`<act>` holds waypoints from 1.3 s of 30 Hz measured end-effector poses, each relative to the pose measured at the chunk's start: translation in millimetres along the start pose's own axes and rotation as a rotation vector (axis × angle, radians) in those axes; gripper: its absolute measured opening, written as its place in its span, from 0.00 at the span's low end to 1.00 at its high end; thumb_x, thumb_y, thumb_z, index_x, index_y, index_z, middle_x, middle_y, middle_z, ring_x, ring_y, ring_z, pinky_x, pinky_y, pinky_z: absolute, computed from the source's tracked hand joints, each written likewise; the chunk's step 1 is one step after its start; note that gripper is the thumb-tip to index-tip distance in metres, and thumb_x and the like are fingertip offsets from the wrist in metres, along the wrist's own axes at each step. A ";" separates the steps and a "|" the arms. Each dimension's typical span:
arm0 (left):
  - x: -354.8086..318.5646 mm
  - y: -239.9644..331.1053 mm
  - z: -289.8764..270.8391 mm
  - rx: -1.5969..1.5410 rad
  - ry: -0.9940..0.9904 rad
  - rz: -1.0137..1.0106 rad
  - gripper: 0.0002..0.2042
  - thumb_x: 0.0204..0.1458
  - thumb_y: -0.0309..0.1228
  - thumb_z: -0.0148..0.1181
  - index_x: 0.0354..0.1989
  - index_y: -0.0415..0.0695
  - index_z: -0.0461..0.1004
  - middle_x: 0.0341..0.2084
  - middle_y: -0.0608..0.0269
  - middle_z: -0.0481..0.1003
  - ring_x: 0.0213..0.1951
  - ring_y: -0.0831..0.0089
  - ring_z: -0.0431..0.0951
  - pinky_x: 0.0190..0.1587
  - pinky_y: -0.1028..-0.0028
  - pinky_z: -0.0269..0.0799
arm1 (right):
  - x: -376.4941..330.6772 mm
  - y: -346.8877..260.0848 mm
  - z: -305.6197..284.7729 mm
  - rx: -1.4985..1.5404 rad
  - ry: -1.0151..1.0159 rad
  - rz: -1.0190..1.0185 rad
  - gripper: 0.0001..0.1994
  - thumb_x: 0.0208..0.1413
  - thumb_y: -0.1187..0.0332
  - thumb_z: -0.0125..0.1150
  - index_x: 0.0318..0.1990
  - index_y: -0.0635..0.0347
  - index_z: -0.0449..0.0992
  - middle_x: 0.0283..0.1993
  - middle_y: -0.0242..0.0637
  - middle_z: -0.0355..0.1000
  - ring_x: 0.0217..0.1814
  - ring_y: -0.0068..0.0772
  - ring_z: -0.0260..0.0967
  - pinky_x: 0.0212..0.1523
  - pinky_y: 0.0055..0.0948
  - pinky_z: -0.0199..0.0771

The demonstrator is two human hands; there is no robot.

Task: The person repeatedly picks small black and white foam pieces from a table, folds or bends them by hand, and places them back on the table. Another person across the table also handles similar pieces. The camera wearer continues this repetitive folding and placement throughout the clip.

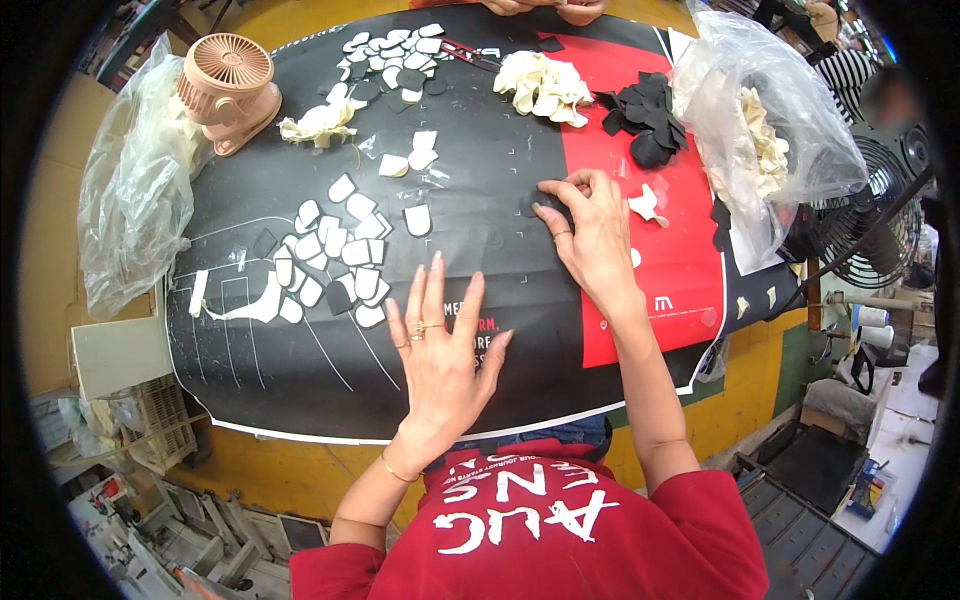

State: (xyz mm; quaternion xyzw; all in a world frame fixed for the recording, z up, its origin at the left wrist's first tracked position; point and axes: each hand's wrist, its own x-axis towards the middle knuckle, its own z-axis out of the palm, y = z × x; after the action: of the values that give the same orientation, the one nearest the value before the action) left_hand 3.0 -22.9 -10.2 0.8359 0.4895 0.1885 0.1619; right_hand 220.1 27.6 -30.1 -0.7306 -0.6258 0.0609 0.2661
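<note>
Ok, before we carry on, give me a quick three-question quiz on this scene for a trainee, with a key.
1. Which hand has the small dark piece between thumb and fingers?
2. True or false: the left hand is over the red area.
3. What stands beside the clear plastic bag on the left? A) a teapot B) a peach-coloured fan C) a toolbox

Key: 1. The right hand. 2. False; it is over the black area. 3. B.

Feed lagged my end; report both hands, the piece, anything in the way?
Left hand spread on black printed sheet. Right hand pinching small black piece. Loose white rounded piece just beyond left hand.
</note>
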 end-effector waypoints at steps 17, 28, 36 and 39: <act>46.0 -21.1 16.4 -0.452 0.197 0.338 0.14 0.44 0.21 0.68 0.41 0.46 0.81 0.35 0.65 0.80 0.34 0.69 0.80 0.36 0.70 0.71 | -41.3 -15.6 -43.4 0.565 -0.225 -0.042 0.14 0.48 0.67 0.74 0.41 0.59 0.79 0.40 0.34 0.80 0.49 0.39 0.75 0.54 0.35 0.66; 34.3 -10.2 -4.7 -1.374 -0.117 -0.299 0.15 0.58 0.38 0.64 0.38 0.36 0.75 0.29 0.58 0.77 0.34 0.73 0.79 0.39 0.75 0.74 | -41.3 -30.5 -46.5 0.053 0.304 -0.618 0.15 0.42 0.68 0.71 0.42 0.50 0.83 0.40 0.25 0.77 0.38 0.27 0.70 0.38 0.29 0.66; 38.0 1.8 -5.2 -1.340 -0.063 -0.145 0.24 0.70 0.41 0.42 0.26 0.34 0.70 0.20 0.63 0.69 0.25 0.74 0.72 0.31 0.73 0.68 | -48.2 -35.7 -34.1 0.340 0.181 -0.525 0.11 0.46 0.69 0.70 0.39 0.54 0.82 0.38 0.31 0.78 0.40 0.32 0.74 0.40 0.31 0.74; 38.5 3.5 1.2 -1.443 0.115 0.007 0.23 0.71 0.38 0.41 0.23 0.37 0.67 0.20 0.62 0.68 0.24 0.75 0.71 0.30 0.73 0.67 | -52.6 -38.3 -32.7 0.722 0.065 -0.173 0.05 0.52 0.77 0.67 0.36 0.63 0.79 0.35 0.37 0.77 0.35 0.36 0.75 0.40 0.29 0.74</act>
State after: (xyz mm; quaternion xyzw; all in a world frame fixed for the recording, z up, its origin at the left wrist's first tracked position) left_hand 23.6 9.2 -3.6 0.5112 0.2481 0.5090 0.6465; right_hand 189.0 -29.5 2.6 -0.5357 -0.6148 0.2317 0.5304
